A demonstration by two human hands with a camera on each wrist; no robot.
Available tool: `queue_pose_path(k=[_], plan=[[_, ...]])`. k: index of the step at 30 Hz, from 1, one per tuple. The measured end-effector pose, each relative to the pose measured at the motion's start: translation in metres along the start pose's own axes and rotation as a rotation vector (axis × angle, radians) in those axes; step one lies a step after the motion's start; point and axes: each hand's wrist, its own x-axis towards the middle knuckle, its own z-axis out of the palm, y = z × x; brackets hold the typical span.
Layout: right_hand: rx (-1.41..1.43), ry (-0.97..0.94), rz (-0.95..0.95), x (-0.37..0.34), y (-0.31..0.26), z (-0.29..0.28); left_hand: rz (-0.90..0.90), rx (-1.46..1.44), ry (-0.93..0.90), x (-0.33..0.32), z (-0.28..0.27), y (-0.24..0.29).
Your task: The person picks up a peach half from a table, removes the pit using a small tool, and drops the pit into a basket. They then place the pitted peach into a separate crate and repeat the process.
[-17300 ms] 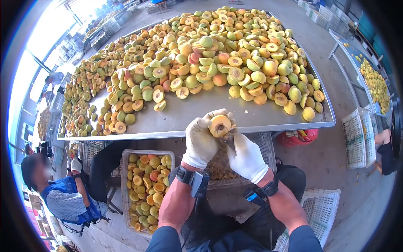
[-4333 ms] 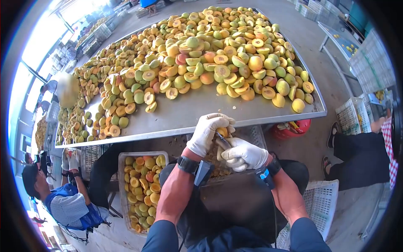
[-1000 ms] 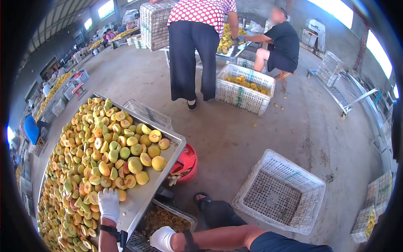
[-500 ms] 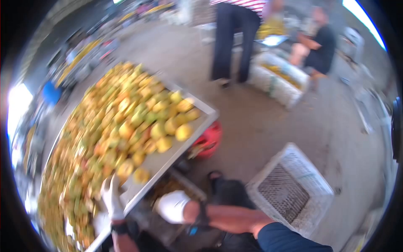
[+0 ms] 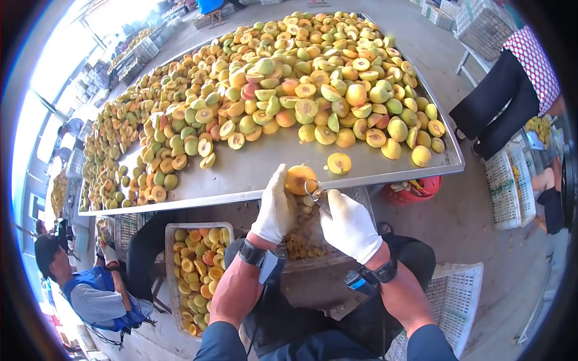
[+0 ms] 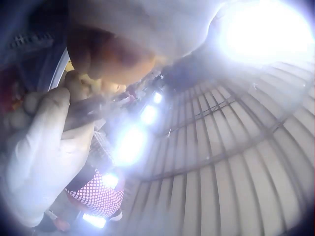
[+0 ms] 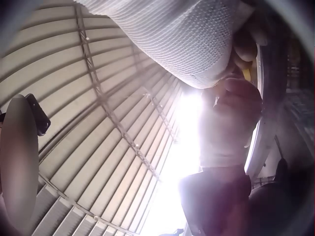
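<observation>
My gloved left hand [image 5: 274, 207] holds a yellow peach half [image 5: 299, 180], cut face up, just over the near edge of the metal table [image 5: 259, 174]. In my gloved right hand [image 5: 349, 227] is a pitting tool with a thin metal loop [image 5: 312, 189], the loop right at the peach's cut face. The left wrist view shows the tool's handle [image 6: 83, 114] gripped by the right fingers, close below the blurred peach half. Another cut peach half [image 5: 339, 163] lies alone by the table edge. Beyond it spreads a big heap of peach halves [image 5: 265, 90].
A crate of pitted halves [image 5: 170, 271] stands left of my legs, and a crate of scraps [image 5: 301, 262] sits below my hands. To the right are a white crate [image 5: 472, 301] and a red bucket [image 5: 415, 191]. One person [image 5: 99, 292] sits at left; another [image 5: 512, 90] stands at right.
The view has swung back from the right side to face the table. My left hand has left the heap, now holding a peach half, and the right hand's tool has come up to it.
</observation>
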Motion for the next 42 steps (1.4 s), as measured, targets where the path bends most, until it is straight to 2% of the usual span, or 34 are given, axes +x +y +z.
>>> queue_pose_path(k=[2, 4, 8, 10, 14, 16, 20, 25, 28, 34, 37, 41, 42], plan=[[-0.023, -0.016, 0.001, 0.005, -0.004, 0.006, -0.041, 0.002, -0.008, 0.003, -0.008, 0.001], [-0.046, 0.011, 0.024, 0.009, -0.007, 0.009, -0.135, -0.039, -0.159, 0.004, -0.014, 0.005], [0.042, 0.015, -0.024, 0.013, -0.009, 0.014, -0.113, -0.087, -0.174, 0.001, -0.015, 0.013], [0.12, 0.032, -0.027, 0.013, -0.009, 0.016, -0.078, -0.082, -0.239, -0.003, -0.009, 0.019], [0.179, 0.043, -0.002, 0.014, -0.011, 0.017, -0.09, -0.083, -0.275, 0.004, -0.014, 0.009], [0.175, 0.052, -0.001, 0.013, -0.01, 0.017, -0.049, 0.021, -0.211, 0.006, -0.012, 0.006], [0.114, 0.019, 0.033, 0.015, -0.009, 0.014, -0.002, 0.035, -0.19, 0.001, 0.002, 0.009], [0.234, -0.011, 0.058, 0.013, -0.005, 0.019, 0.036, 0.081, -0.107, 0.003, 0.004, 0.004], [0.248, -0.035, 0.052, 0.011, -0.004, 0.018, 0.059, 0.103, -0.194, 0.003, -0.003, 0.003], [0.218, -0.045, 0.042, 0.01, -0.009, 0.013, -0.048, 0.04, -0.029, 0.003, 0.003, 0.004], [0.284, -0.055, 0.036, 0.01, -0.001, 0.019, 0.037, 0.108, -0.029, 0.0, 0.008, 0.003], [0.284, -0.112, 0.024, 0.01, 0.002, 0.019, 0.067, 0.165, -0.032, 0.008, -0.008, -0.005], [0.221, -0.168, 0.028, 0.009, 0.002, 0.017, 0.047, 0.295, -0.091, 0.005, -0.012, -0.001]])
